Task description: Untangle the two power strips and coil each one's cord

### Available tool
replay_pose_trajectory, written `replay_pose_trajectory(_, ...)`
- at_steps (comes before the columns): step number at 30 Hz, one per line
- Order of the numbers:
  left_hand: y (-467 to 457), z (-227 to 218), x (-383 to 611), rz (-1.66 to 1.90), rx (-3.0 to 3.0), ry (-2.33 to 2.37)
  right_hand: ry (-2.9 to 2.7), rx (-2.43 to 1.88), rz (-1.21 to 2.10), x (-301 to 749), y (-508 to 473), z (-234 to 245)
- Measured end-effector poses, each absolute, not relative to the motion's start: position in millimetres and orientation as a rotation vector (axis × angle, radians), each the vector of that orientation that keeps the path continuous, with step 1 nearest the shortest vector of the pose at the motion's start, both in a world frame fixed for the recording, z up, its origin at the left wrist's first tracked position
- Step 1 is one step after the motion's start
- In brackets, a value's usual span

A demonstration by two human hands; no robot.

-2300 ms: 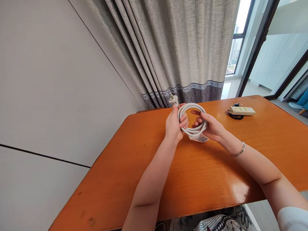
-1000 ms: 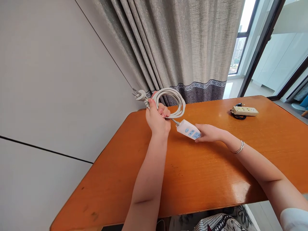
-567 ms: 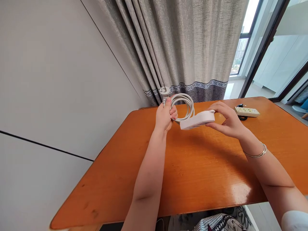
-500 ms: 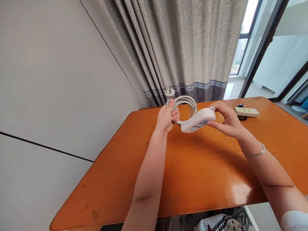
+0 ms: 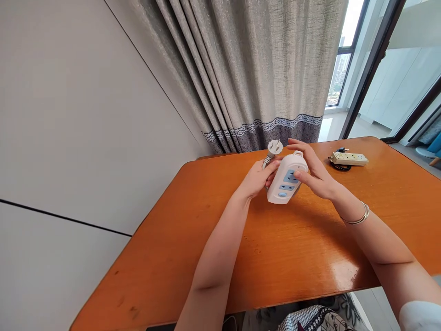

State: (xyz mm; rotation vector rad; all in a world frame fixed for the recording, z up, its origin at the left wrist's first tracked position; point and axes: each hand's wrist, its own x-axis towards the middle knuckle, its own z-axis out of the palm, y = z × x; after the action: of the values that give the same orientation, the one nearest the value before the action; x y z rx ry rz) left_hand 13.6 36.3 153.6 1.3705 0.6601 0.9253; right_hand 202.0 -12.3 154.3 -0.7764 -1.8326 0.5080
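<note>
A white power strip with blue sockets faces me, held above the orange table. My right hand grips its far end and right side, fingers curled around it. My left hand is closed on the strip's white cable just below the plug, which sticks up with its prongs toward the curtain. The coiled cable is mostly hidden behind the strip and my hands.
A second, cream power strip with a black cord lies at the table's far right. A grey curtain hangs behind the table, a plain wall on the left, glass doors on the right. A patterned cloth shows below the near edge.
My right hand picked the strip up from the table and turned it upright with the sockets facing me. My left hand brought the coil and plug rightward, behind the strip.
</note>
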Motion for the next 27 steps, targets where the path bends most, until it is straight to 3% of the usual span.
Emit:
replay_pose_trajectory(6, 34.6, 157.5, 12.0, 0.882, 1.390, 0.740, -1.723, -0.749, 1.098, 204.6, -9.9, 154.1)
replay_pose_trajectory(16, 41.6, 147.9, 18.3, 0.917, 1.307, 0.805, -1.639, -0.648, 1.386, 203.6, 6.3, 143.1)
replay_pose_trajectory(27, 47.8, 158.7, 8.3, 0.882, 1.013, 0.649, -1.437, -0.598, 1.386, 197.8, 6.6, 143.4)
